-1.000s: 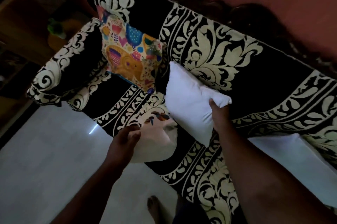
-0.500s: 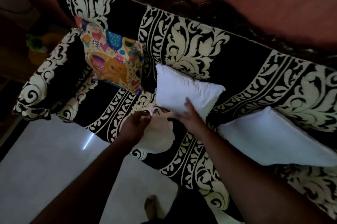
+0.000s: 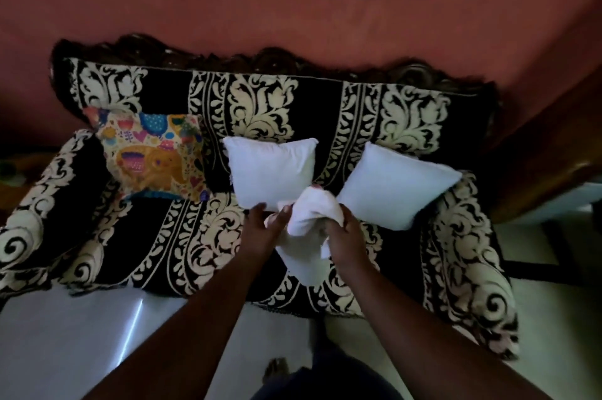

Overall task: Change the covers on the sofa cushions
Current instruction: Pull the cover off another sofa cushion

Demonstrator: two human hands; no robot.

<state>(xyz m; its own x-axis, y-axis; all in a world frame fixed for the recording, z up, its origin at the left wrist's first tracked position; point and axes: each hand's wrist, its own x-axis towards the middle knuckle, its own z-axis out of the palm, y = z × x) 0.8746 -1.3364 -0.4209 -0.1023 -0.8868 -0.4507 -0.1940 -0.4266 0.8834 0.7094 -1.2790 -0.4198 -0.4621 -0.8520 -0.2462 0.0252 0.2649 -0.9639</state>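
I gripped one bunched white cover [image 3: 308, 223] in my left hand [image 3: 265, 230] and right hand [image 3: 347, 232], before two bare cushions [image 3: 272, 168] and one patterned cushion [image 3: 153, 157] on the sofa [image 3: 208, 246].

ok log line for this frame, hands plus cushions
left hand: holds cover | right hand: grips cover | bare cushions: two on sofa | covered cushion: one

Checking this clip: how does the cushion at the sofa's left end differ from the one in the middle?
The left cushion wears a colourful patterned cover with an elephant; the middle cushion is bare white, with no cover. The left cushion stands clear of the hands; the left hand is at the middle cushion's lower edge. Both lean against the sofa backrest.
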